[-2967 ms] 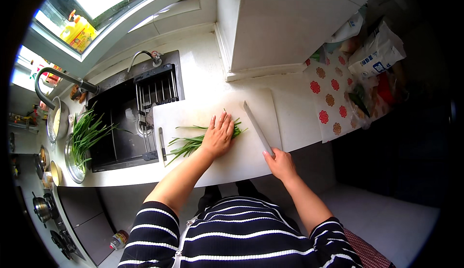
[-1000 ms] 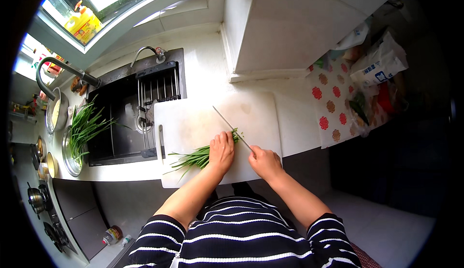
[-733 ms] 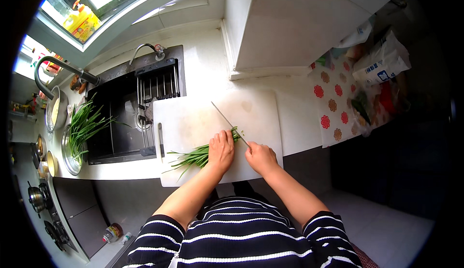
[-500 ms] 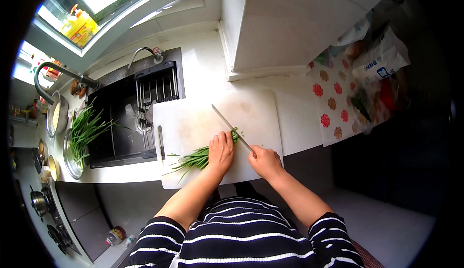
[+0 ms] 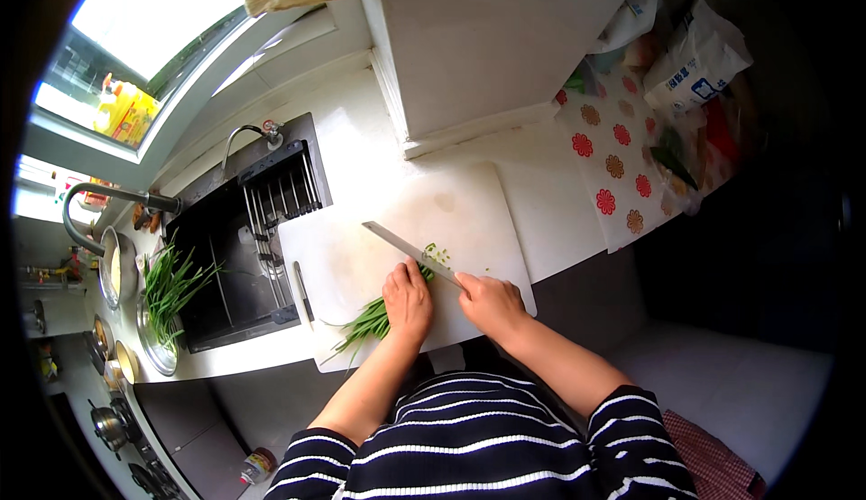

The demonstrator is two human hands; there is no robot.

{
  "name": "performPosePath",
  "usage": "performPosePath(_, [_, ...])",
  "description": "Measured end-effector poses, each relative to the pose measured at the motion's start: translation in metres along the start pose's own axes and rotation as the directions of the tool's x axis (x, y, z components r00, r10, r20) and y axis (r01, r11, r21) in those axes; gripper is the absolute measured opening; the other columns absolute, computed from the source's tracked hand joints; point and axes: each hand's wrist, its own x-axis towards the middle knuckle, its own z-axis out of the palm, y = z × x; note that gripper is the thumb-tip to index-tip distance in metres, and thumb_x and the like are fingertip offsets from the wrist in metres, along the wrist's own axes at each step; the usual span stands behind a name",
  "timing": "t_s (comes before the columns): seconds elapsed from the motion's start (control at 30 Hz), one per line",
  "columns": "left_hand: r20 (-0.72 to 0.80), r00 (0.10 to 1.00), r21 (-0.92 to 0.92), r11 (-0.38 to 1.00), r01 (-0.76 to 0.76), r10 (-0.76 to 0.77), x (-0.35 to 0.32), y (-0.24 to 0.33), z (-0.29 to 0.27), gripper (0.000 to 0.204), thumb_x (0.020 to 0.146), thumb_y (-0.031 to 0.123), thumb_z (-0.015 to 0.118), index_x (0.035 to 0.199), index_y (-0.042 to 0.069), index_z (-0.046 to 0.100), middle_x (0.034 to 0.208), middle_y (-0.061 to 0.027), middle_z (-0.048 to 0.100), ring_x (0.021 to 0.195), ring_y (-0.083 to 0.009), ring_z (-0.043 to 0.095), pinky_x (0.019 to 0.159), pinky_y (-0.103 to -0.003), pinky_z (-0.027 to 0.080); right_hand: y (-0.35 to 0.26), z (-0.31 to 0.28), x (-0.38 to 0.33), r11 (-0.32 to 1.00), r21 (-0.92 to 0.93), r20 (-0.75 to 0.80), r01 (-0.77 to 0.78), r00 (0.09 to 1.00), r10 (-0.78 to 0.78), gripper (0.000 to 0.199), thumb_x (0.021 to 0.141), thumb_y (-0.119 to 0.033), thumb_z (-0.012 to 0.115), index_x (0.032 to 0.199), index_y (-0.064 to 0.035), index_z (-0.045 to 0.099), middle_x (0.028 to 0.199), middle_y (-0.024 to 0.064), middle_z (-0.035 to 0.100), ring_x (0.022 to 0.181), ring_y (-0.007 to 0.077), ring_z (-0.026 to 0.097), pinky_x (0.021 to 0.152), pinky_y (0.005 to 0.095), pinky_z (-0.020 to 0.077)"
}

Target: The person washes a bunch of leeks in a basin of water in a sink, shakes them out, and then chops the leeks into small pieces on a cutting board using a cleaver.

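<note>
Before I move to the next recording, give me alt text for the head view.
A person's left hand holds chive-like greens on a white cutting board; the right hand holds a kitchen knife, its blade beside the left fingertips, with chopped green bits just past it. A black sink and a bowl of long greens sit to the left.

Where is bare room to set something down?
Bare: the cutting board beyond knife and chopped bits; the counter between board and flowered sheet. Crowded: the board's near side, with left hand, right hand and green stalks; left of the sink, with bowls.
</note>
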Motion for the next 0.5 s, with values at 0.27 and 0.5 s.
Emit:
performPosePath(0.27, [0.087, 0.994, -0.059, 0.996, 0.067, -0.062, -0.0026, 0.001, 0.0015, 0.031, 0.089, 0.008, 0.047, 0.118, -0.004, 0.05, 0.118, -0.0168, 0.05, 0.102, -0.0333, 0.049, 0.086, -0.042, 0.043, 0.0029, -0.0024, -0.0143, 0.999, -0.017, -0.01, 0.049, 0.999, -0.049, 0.014, 0.082, -0.015, 0.058, 0.094, -0.0094, 0.063, 0.069, 0.015, 0.065, 0.063, 0.0343, 0.066, 0.06, 0.0445, 0.0547])
performPosePath(0.5, [0.101, 0.99, -0.11, 0.988, 0.11, -0.099, -0.0054, -0.0031, 0.0043, 0.031, 0.089, 0.006, 0.046, 0.119, -0.003, 0.05, 0.118, -0.0166, 0.05, 0.105, -0.0342, 0.048, 0.09, -0.042, 0.043, 0.0, -0.0047, -0.0108, 0.997, -0.023, 0.006, 0.067, 0.998, -0.067, 0.017, 0.082, -0.015, 0.058, 0.096, -0.0099, 0.064, 0.071, 0.0157, 0.066, 0.064, 0.034, 0.066, 0.061, 0.0448, 0.0548])
